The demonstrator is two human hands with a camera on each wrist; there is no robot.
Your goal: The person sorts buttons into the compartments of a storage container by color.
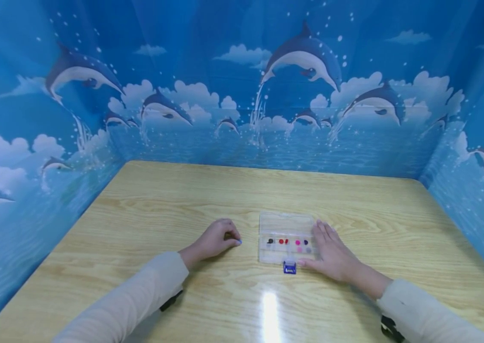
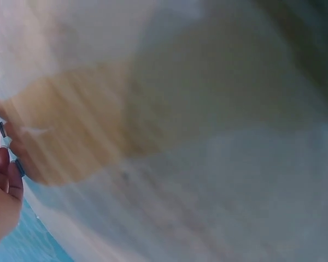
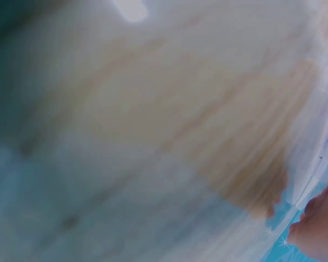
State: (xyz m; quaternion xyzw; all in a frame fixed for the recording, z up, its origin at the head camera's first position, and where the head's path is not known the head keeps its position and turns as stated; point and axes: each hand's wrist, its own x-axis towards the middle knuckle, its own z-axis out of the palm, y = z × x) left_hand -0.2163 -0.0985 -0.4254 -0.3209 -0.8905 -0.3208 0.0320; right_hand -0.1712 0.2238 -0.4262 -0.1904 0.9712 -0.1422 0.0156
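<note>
The person's left hand [image 1: 215, 239] has thumb and fingertips together on a small blue piece [image 1: 239, 242], above the desk [image 1: 173, 186], to the left of a clear plastic box [image 1: 263, 257]. The right hand [image 1: 332, 255] lies with fingers extended along the box's right side, its thumb near the front edge. Small black, red and pink pieces [image 1: 297, 243] sit in the box; a blue clasp [image 1: 290, 267] is at its front.
</note>
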